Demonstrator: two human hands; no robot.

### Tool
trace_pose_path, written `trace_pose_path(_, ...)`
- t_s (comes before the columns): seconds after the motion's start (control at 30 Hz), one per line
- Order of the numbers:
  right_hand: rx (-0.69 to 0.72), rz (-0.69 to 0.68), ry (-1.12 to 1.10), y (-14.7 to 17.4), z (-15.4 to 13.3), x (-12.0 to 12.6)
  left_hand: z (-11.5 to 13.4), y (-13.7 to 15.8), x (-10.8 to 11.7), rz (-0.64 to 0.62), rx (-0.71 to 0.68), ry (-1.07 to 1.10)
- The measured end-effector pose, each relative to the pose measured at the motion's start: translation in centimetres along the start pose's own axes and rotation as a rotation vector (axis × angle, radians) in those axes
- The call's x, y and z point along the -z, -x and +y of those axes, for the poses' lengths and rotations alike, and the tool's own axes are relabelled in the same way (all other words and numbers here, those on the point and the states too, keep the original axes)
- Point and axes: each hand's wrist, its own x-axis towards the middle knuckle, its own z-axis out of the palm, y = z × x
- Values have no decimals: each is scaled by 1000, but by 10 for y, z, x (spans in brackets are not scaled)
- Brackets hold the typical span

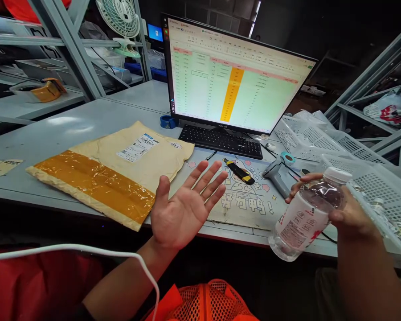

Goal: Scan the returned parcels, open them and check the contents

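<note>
My left hand (183, 209) is held palm up with its fingers stretched out and nothing in it. It hovers at the desk's front edge, just right of a padded yellow envelope (120, 156) with a white label and a wide band of brown tape. My right hand (350, 214) grips a clear plastic bottle (300, 223) around its upper part. The bottle has a white cap and a white printed label, and it tilts in front of the desk edge. Some of my right fingers are hidden behind it.
Behind stand a monitor (234, 76) showing a spreadsheet and a black keyboard (220, 140). A yellow-black utility knife (239, 171) and a grey barcode scanner (278, 178) lie on a printed mat. White perforated baskets (370, 178) fill the right. A white cable (87, 247) crosses the lower left.
</note>
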Motion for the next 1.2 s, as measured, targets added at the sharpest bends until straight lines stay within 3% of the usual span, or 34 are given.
trace_pose_path(0.67,-22,29,29,-10,11,5,-8,-6,4,23,28,87)
trace_pose_path(0.73,3,119,49,-14,6,10,-10,-6,12,36,8,6)
trace_pose_path(0.8,81,291,61,-26,-2,23,-12,-3,27,78,-45,-210)
trace_pose_path(0.97,477,850,191,-95,-7,90,-10,10,85,217,-151,-1118)
trace_pose_path(1.07,449,1070,303,-153,12,137,-6,15,114,220,-88,-1398)
trace_pose_path(1.2,296,1205,507,-222,52,171,-7,17,131,299,-17,-1427)
